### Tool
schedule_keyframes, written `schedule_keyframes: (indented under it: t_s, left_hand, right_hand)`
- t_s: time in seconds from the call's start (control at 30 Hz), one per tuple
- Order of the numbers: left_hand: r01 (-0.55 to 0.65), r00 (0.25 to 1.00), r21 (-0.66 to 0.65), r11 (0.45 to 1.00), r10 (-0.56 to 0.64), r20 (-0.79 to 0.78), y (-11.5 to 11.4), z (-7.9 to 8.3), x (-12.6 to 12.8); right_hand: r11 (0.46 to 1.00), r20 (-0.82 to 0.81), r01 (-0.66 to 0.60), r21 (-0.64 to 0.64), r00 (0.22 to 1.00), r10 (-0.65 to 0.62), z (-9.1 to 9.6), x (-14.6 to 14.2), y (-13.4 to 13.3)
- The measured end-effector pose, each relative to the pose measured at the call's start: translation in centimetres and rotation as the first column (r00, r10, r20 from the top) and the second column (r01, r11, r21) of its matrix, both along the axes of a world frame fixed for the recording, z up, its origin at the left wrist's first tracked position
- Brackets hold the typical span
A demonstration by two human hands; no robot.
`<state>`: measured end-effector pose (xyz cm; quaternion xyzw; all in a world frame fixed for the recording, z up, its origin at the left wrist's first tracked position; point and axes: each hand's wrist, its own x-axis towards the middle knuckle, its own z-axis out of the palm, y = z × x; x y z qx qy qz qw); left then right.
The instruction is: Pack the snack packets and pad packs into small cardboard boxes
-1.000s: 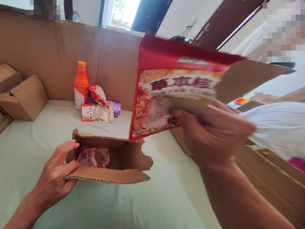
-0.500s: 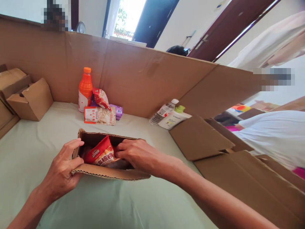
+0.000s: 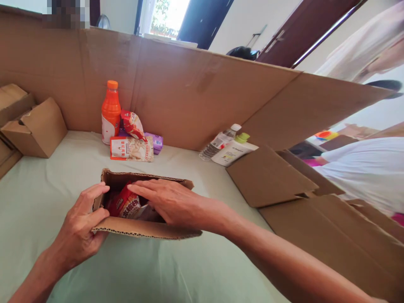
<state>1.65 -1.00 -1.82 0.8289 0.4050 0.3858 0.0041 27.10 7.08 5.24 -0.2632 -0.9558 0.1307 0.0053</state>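
A small cardboard box [image 3: 148,228] with its top open stands on the green cloth in front of me. My left hand [image 3: 82,219] grips its left end, thumb and fingers around the edge. Inside lies a red snack bag [image 3: 126,205] with large printed characters, partly covered. My right hand [image 3: 173,202] reaches over the box's right side, its fingers stretched out flat on the bag's upper part. Some fingertips and the box's bottom are hidden.
Behind the box are an orange drink bottle [image 3: 111,111], a red snack pack [image 3: 133,123], a nut pouch [image 3: 131,149] and a purple package [image 3: 157,144]. Farther right lean a water bottle [image 3: 217,144] and a white tube [image 3: 232,152]. Cardboard boxes flank both sides; a person [image 3: 369,172] is at right.
My right hand has shifted left over the snack bag, and its fingers have straightened from a curled grasp. The bag sits lower in the box. My left hand keeps its hold.
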Motion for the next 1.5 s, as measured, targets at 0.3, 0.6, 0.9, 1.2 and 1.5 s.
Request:
schedule_keyframes:
  t_s: [0.3, 0.6, 0.9, 1.2, 1.5]
  left_hand:
    - [0.014, 0.997, 0.000, 1.000, -0.014, -0.073, -0.1, 0.9, 0.0]
    - [-0.025, 0.996, -0.090, 0.996, 0.033, 0.088, -1.9, -0.3, -1.4]
    - [0.002, 0.999, -0.022, 1.000, -0.001, 0.051, -0.9, -0.5, -0.4]
    - [-0.015, 0.997, -0.035, 0.999, 0.017, 0.070, -1.0, -0.4, -0.4]
    - [0.109, 0.989, -0.038, 0.993, -0.104, 0.109, 0.0, 0.0, -0.4]
  right_hand:
    - [0.975, -0.038, -0.197, -0.101, 0.980, 0.195, -0.4, -1.7, 1.0]
    - [0.838, -0.604, 0.537, 0.097, 0.701, -0.380, -1.6, 8.9, -4.3]
    - [0.945, -0.534, 0.312, 0.101, 0.818, -0.213, -2.5, 8.1, -2.6]
    - [0.967, -0.272, 0.144, 0.210, 0.959, -0.084, 0.2, 5.4, -1.4]
    - [0.977, -0.348, 0.205, -0.064, 0.913, -0.214, -0.1, 5.7, 4.2]
